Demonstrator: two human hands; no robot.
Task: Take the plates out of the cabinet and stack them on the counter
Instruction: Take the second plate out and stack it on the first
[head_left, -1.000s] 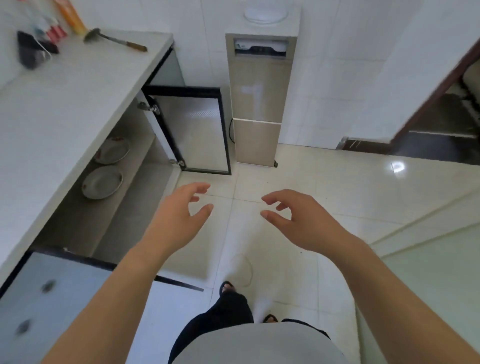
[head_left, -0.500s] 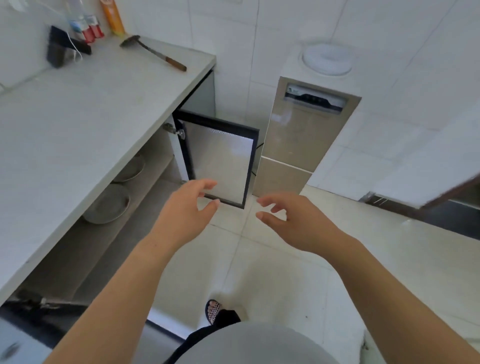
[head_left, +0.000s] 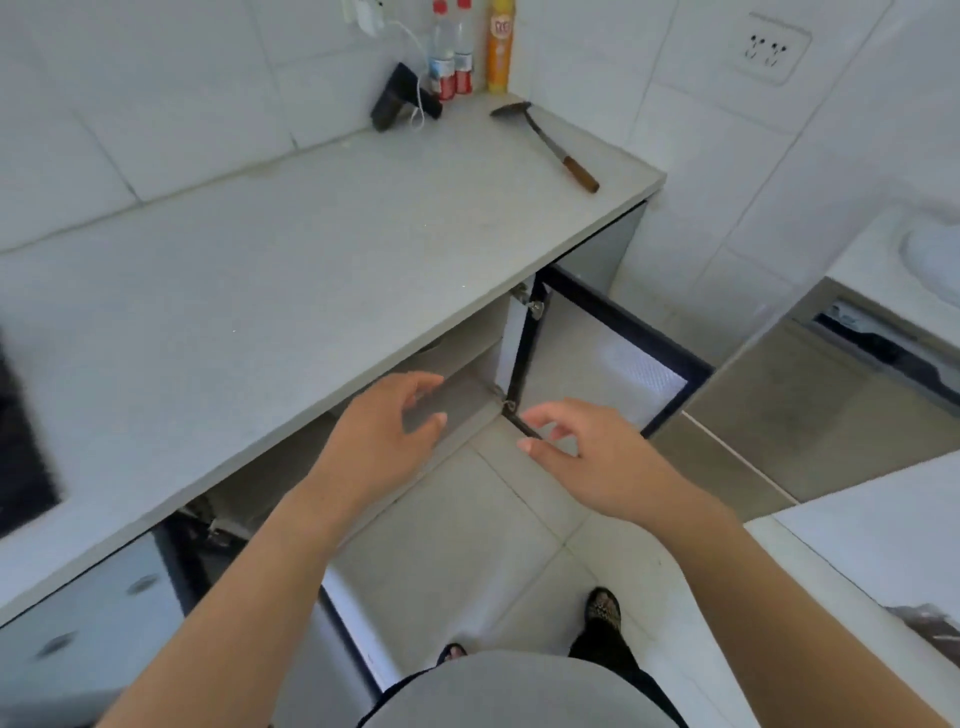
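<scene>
The grey counter (head_left: 270, 291) runs from lower left to upper right, with the open cabinet (head_left: 457, 400) beneath its front edge. The counter edge hides the plates inside. My left hand (head_left: 384, 441) hovers in front of the cabinet opening, fingers apart and empty. My right hand (head_left: 587, 457) floats beside it over the floor, near the lower hinge of the right cabinet door (head_left: 613, 369), also spread and holding nothing.
A spatula (head_left: 550, 143) lies at the counter's far right end. Bottles (head_left: 467, 52) and a black device (head_left: 397, 96) stand by the wall. A tall appliance (head_left: 831, 395) stands right of the open door. Another open door (head_left: 348, 639) juts out by my legs.
My view has swung up and left, so the counter top now fills the frame and the plates have slipped out of sight under its edge. Both hands stay spread and empty, nearer the cabinet.
</scene>
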